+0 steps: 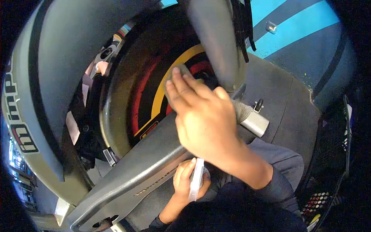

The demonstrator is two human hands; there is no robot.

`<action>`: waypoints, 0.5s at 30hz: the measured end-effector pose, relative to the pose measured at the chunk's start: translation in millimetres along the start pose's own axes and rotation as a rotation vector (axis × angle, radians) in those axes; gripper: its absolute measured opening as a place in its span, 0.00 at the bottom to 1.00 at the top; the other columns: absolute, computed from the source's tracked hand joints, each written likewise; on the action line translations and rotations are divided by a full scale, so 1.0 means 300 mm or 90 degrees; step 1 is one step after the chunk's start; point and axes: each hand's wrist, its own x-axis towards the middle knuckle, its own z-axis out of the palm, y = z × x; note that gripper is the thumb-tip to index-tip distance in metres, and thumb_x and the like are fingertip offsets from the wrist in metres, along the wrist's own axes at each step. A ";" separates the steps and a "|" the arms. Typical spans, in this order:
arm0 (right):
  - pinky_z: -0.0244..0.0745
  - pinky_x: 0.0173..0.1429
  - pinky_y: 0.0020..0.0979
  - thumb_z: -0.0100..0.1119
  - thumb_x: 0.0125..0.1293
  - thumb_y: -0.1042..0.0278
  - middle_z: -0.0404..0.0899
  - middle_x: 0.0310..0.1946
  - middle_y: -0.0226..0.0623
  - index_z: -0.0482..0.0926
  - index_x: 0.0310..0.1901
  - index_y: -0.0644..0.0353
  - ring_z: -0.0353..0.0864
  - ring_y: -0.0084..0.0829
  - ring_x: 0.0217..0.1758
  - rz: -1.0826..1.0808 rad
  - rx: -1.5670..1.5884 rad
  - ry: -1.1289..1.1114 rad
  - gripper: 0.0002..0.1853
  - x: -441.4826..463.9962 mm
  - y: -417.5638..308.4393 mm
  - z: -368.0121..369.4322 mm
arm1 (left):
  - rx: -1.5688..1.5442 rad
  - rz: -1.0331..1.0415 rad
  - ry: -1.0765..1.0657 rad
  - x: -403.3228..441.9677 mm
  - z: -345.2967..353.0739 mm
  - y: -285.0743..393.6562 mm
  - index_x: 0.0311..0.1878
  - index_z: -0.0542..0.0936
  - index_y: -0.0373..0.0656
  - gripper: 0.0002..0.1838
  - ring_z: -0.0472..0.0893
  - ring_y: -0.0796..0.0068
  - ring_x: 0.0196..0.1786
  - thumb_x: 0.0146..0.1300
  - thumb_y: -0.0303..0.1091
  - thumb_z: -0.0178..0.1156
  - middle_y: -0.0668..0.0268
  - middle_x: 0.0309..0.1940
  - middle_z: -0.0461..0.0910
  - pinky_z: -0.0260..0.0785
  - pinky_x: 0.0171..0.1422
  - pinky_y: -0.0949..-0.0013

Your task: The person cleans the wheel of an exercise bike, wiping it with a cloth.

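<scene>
My right hand [206, 116] lies with its fingers pressed over a grey cloth [169, 91], against the black flywheel disc [148, 83] with its red and yellow rings. Below it, my left hand [184, 179] is wrapped around a bottle with a white plastic top [196, 179], seen from above; most of its body is hidden by the hand and top. Between the flywheel and my left hand runs the long grey cover [131, 170] of an exercise bike. My right forearm crosses above the bottle.
A curved grey frame [73, 77] with lettering rises at left. The bike's grey post [216, 38] stands above my right hand. A metal foot tube end [256, 123] sticks out right of my wrist. A black mesh bag [328, 170] is at far right. Blue stripes [297, 27] mark the floor.
</scene>
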 end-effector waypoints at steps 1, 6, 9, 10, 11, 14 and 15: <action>0.68 0.43 0.34 0.52 0.49 0.70 0.73 0.55 0.45 0.75 0.51 0.65 0.74 0.33 0.55 0.003 0.017 -0.010 0.24 -0.001 -0.010 -0.008 | -0.001 -0.003 -0.001 0.001 0.002 0.003 0.55 0.66 0.32 0.34 0.78 0.57 0.33 0.38 0.20 0.63 0.52 0.34 0.76 0.73 0.40 0.63; 0.69 0.44 0.35 0.53 0.49 0.69 0.73 0.56 0.45 0.75 0.51 0.66 0.73 0.35 0.56 0.043 -0.013 -0.025 0.24 0.008 -0.002 0.019 | 0.007 -0.018 -0.009 0.001 0.005 -0.001 0.55 0.67 0.32 0.33 0.79 0.56 0.35 0.39 0.20 0.63 0.52 0.35 0.76 0.73 0.40 0.63; 0.70 0.45 0.36 0.53 0.49 0.70 0.72 0.56 0.47 0.75 0.50 0.68 0.73 0.37 0.57 0.097 -0.053 -0.010 0.23 0.023 0.014 0.033 | 0.009 -0.004 -0.005 0.005 0.002 0.001 0.54 0.67 0.32 0.33 0.79 0.56 0.35 0.39 0.21 0.64 0.52 0.36 0.76 0.73 0.40 0.63; 0.70 0.44 0.36 0.53 0.48 0.70 0.72 0.56 0.47 0.76 0.49 0.67 0.73 0.37 0.57 0.099 -0.039 -0.003 0.23 0.023 0.015 0.036 | 0.009 0.000 -0.005 0.005 -0.001 0.002 0.54 0.67 0.32 0.33 0.79 0.56 0.35 0.39 0.21 0.64 0.52 0.36 0.76 0.73 0.40 0.63; 0.69 0.44 0.36 0.53 0.48 0.70 0.72 0.56 0.47 0.76 0.49 0.67 0.73 0.37 0.57 0.100 -0.026 0.003 0.23 0.022 0.018 0.037 | 0.010 -0.010 -0.013 0.002 -0.004 0.003 0.54 0.67 0.33 0.33 0.79 0.56 0.35 0.39 0.21 0.65 0.52 0.36 0.76 0.73 0.40 0.63; 0.67 0.44 0.37 0.54 0.48 0.69 0.73 0.55 0.47 0.76 0.49 0.67 0.73 0.35 0.57 0.056 -0.050 -0.017 0.23 0.009 -0.029 0.009 | 0.006 -0.013 -0.016 -0.017 0.001 -0.011 0.54 0.66 0.34 0.34 0.79 0.56 0.35 0.38 0.22 0.65 0.51 0.36 0.76 0.72 0.40 0.62; 0.66 0.44 0.37 0.55 0.47 0.69 0.73 0.55 0.46 0.77 0.48 0.66 0.73 0.34 0.56 0.059 -0.033 -0.019 0.23 0.005 -0.050 0.009 | 0.005 -0.010 -0.015 -0.021 0.003 -0.017 0.54 0.66 0.34 0.35 0.79 0.55 0.35 0.37 0.22 0.66 0.52 0.36 0.76 0.72 0.40 0.62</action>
